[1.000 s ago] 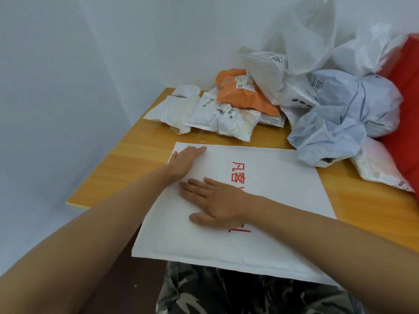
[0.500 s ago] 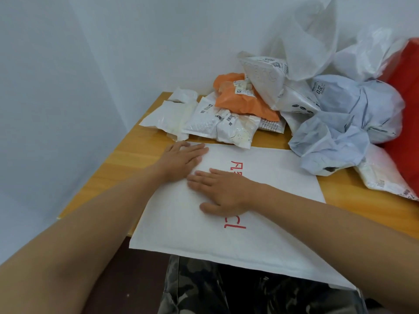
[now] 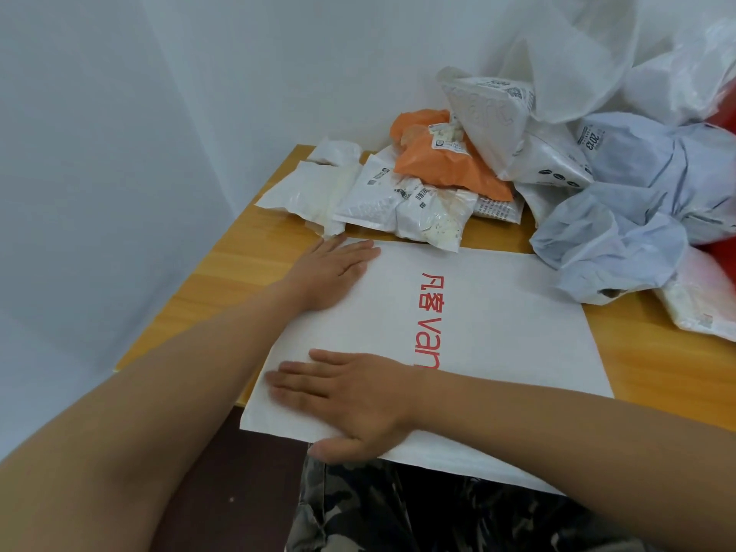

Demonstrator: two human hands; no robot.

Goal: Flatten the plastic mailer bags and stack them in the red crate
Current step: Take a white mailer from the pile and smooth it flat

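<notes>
Pressing down on a large white mailer (image 3: 498, 312) with red lettering, both hands lie flat with fingers straight and close together: the left hand (image 3: 334, 272) on its far left corner, the right hand (image 3: 350, 396) on its near left edge, thumb out at the near border. Neither hand grips anything; the palms simply bear on the surface. The mailer lies on the bench (image 3: 223, 280), its near edge overhanging toward the person's lap. It looks thin, light and limp, already nearly flat, and probably slick, so it would likely slide on the wood under a sideways push and sag if lifted by one corner. Taking it by two opposite edges, or sliding a palm beneath the overhanging part, should keep it flat on the way to the crate. Behind it sit the mailers not yet flattened: an orange bag (image 3: 446, 157), small white pouches (image 3: 370, 197) and a crumpled grey bag (image 3: 621, 233), all soft and puffed with air. The red crate (image 3: 727, 125) shows only as a sliver at the far right, behind the grey bag.
</notes>
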